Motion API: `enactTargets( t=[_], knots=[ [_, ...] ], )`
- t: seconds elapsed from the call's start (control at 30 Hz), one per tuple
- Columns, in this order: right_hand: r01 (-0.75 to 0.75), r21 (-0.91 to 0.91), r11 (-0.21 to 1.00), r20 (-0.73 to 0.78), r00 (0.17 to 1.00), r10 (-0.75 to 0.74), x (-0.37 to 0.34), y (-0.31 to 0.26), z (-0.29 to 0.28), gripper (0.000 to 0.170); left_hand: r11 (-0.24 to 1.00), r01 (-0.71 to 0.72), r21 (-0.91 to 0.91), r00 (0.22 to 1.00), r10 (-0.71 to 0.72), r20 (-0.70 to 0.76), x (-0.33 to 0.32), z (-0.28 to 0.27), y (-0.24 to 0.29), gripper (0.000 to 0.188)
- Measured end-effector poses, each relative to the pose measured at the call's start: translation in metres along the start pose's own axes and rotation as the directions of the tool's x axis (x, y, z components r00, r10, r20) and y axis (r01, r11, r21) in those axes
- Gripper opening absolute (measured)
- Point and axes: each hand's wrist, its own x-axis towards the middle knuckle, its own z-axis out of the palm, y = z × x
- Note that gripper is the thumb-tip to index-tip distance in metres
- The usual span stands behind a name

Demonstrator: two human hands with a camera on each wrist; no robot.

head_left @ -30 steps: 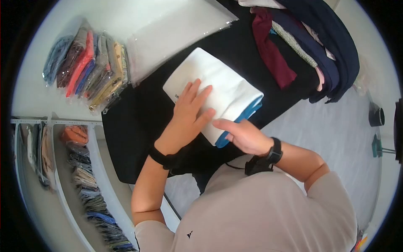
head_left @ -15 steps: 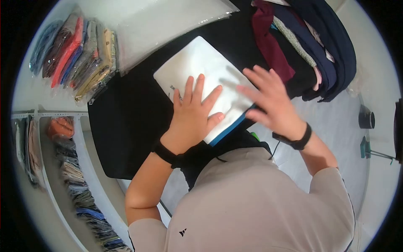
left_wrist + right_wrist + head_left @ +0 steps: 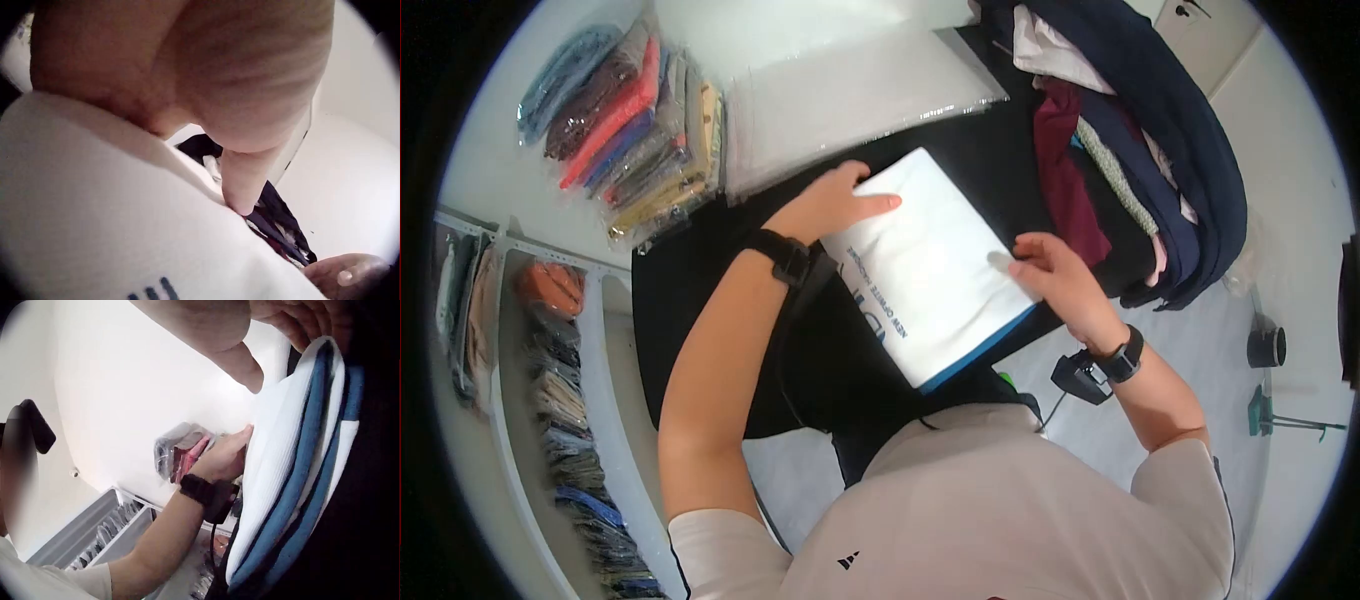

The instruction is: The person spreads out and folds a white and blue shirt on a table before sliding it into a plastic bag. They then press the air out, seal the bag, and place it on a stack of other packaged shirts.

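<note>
A white garment (image 3: pixel 940 255) folded into a flat rectangle lies on the black tabletop, dark lettering along its left side. Blue trim (image 3: pixel 300 462) shows between its white layers at the edge nearest the body. My left hand (image 3: pixel 825 207) grips its upper left edge, thumb on the top face and the other fingers over the side. At the opposite edge my right hand (image 3: pixel 1068 285) pinches the right corner, its thumb on top and its fingers bent round the side. In the left wrist view the left thumb (image 3: pixel 244 181) presses on the white cloth.
Clear plastic bags (image 3: pixel 860 105) lie flat at the back of the black table (image 3: pixel 700 330). Bagged folded clothes (image 3: pixel 625 120) stand to their left. A heap of loose clothes (image 3: pixel 1140 150) covers the far right. Shelves of packed clothes (image 3: pixel 565 400) run along the left.
The left hand has gone from lying flat on the garment to its upper left edge. The right hand left the near blue edge, lifted, and came down at the right corner. More lettering shows.
</note>
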Motion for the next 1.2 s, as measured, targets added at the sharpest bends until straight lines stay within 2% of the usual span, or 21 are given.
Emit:
enactTargets(
  t=[0.1,0.2,0.3,0.4,0.43,0.5,0.57,0.6,0.63,0.67,0.7,0.77,0.87,0.9,0.93,0.97,1.0,1.03,1.1,1.13,1.2],
  knots=[
    [-0.017,-0.264,0.964,0.037,0.999,0.028,0.009,-0.009,0.001,0.061,0.999,0.032,0.036,0.994,-0.036,0.107,0.020,0.000,0.004,0.090],
    [-0.019,-0.334,0.942,0.068,0.997,0.045,0.019,-0.012,0.005,0.061,0.979,0.118,0.164,0.972,-0.148,0.185,0.026,-0.001,0.012,0.087],
    [-0.039,-0.373,0.927,0.164,0.981,0.107,0.025,-0.022,0.006,0.059,0.938,0.292,-0.184,0.902,-0.206,0.380,0.027,-0.002,0.009,0.064],
    [-0.080,-0.381,0.921,0.194,0.967,0.164,0.030,-0.023,0.006,0.059,0.892,0.217,-0.396,0.915,-0.046,0.400,0.019,-0.006,0.012,0.064],
    [-0.012,-0.423,0.906,0.187,0.977,0.100,0.030,-0.019,0.006,0.062,0.893,0.220,-0.393,0.915,-0.048,0.401,0.010,-0.009,0.019,0.064],
    [0.056,-0.459,0.887,0.187,0.982,0.035,0.031,-0.013,0.011,0.065,0.896,0.090,-0.435,0.958,0.043,0.285,-0.013,-0.021,0.042,0.057],
    [0.249,-0.373,0.894,0.140,0.967,-0.211,0.029,-0.010,0.014,0.063,0.869,0.035,-0.493,0.956,0.114,0.270,-0.037,-0.027,0.047,0.057],
    [0.248,-0.370,0.895,0.136,0.968,-0.211,0.028,-0.013,0.014,0.063,0.835,-0.019,-0.550,0.951,0.185,0.249,-0.048,-0.031,0.048,0.056],
    [0.084,-0.035,0.996,0.279,0.958,-0.071,0.027,-0.020,0.011,0.061,0.836,-0.018,-0.548,0.950,0.185,0.251,-0.058,-0.036,0.051,0.056],
    [-0.145,0.268,0.952,0.452,0.892,0.009,0.027,-0.029,0.009,0.059,0.849,-0.049,-0.527,0.946,0.209,0.248,-0.067,-0.042,0.054,0.058],
    [-0.143,0.269,0.953,0.453,0.892,0.006,0.025,-0.038,0.008,0.059,0.859,-0.081,-0.505,0.941,0.233,0.246,-0.076,-0.048,0.057,0.059],
    [-0.243,0.316,0.917,0.630,0.777,-0.011,0.023,-0.058,0.007,0.052,0.854,-0.111,-0.508,0.941,0.255,0.223,-0.093,-0.061,0.063,0.059],
    [0.055,0.115,0.992,0.511,0.853,-0.107,0.027,-0.097,-0.001,0.031,0.884,-0.305,-0.353,0.950,0.308,-0.050,-0.117,-0.081,0.069,0.060],
    [0.172,0.059,0.983,0.439,0.880,-0.180,0.027,-0.111,-0.004,0.029,0.884,-0.305,-0.353,0.950,0.306,-0.054,-0.121,-0.082,0.071,0.060],
    [0.447,-0.022,0.894,0.330,0.848,-0.415,0.031,-0.116,-0.005,0.030,0.847,-0.438,-0.303,0.898,0.395,-0.194,-0.124,-0.083,0.072,0.061],
    [0.671,-0.133,0.729,0.241,0.736,-0.633,0.034,-0.121,-0.005,0.032,0.797,-0.557,-0.234,0.817,0.477,-0.324,-0.128,-0.085,0.076,0.063],
    [0.798,-0.356,0.486,0.227,0.578,-0.783,0.035,-0.126,-0.007,0.036,0.789,-0.570,-0.230,0.810,0.492,-0.319,-0.140,-0.081,0.083,0.064],
    [0.799,-0.357,0.483,0.233,0.577,-0.783,0.035,-0.126,-0.008,0.036,0.810,-0.586,-0.026,0.777,0.551,-0.305,-0.149,-0.074,0.087,0.063],
    [0.826,-0.545,0.146,0.335,0.374,-0.865,0.032,-0.120,-0.014,0.038,0.583,-0.692,0.426,0.610,0.787,-0.085,-0.148,-0.059,0.072,0.065],
    [0.815,-0.575,0.073,0.369,0.338,-0.866,0.029,-0.106,-0.015,0.037,0.572,-0.689,0.444,0.628,0.778,-0.029,-0.150,-0.041,0.064,0.061],
    [0.821,-0.555,0.137,0.473,0.447,-0.759,0.019,-0.071,-0.016,0.041,0.623,-0.686,0.377,0.696,0.713,0.088,-0.160,0.008,0.046,0.056]
  ],
)
